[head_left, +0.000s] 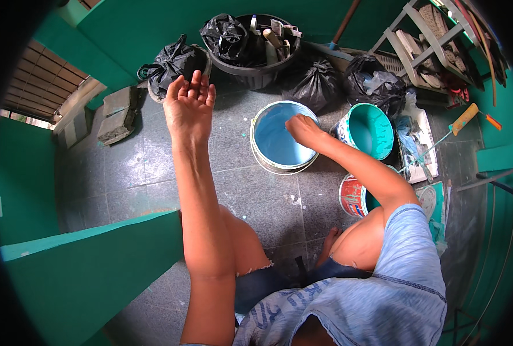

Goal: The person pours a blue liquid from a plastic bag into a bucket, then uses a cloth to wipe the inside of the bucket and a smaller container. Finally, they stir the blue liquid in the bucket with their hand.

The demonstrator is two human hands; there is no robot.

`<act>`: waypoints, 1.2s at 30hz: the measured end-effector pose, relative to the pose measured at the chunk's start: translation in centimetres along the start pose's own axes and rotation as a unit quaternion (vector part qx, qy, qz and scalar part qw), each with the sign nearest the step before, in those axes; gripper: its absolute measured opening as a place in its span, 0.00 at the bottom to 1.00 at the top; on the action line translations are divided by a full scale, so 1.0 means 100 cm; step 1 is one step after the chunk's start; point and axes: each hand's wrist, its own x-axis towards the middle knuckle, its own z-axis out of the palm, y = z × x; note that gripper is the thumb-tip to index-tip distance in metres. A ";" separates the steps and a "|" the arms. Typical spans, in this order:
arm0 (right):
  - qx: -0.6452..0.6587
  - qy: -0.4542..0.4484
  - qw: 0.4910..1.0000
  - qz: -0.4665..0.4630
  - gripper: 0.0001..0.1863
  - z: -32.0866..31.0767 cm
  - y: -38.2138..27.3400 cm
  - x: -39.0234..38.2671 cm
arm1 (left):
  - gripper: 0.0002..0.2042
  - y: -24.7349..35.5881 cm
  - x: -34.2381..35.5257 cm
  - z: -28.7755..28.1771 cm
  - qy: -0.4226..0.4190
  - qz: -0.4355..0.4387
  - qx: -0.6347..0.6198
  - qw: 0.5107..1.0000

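My left hand (191,109) is raised over the floor at the left, palm up. Its fingers are apart and slightly curled, with nothing in them. My right hand (304,130) reaches over the right side of a round bucket (266,131) whose inside is pale blue and wet-looking. The fingers of that hand are closed and point down into the bucket's mouth; whatever they hold, if anything, is hidden. Right of it stands a bucket (372,130) coated inside with turquoise-green paint. A third bucket (352,195), red and white outside, is partly covered by my right forearm.
Black garbage bags (312,82) and a dark tub (256,76) of tools line the green wall. A paint roller (464,119) on a long wire handle leans at the right, below a grey shelf ladder (416,53). Stone blocks (117,117) lie left; a low green wall (89,277) stands near my left arm.
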 end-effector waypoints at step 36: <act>-0.012 0.001 0.997 -0.081 0.02 -0.009 0.007 -0.005 | 0.08 -0.003 0.001 0.001 -0.003 -0.006 -0.002 1.000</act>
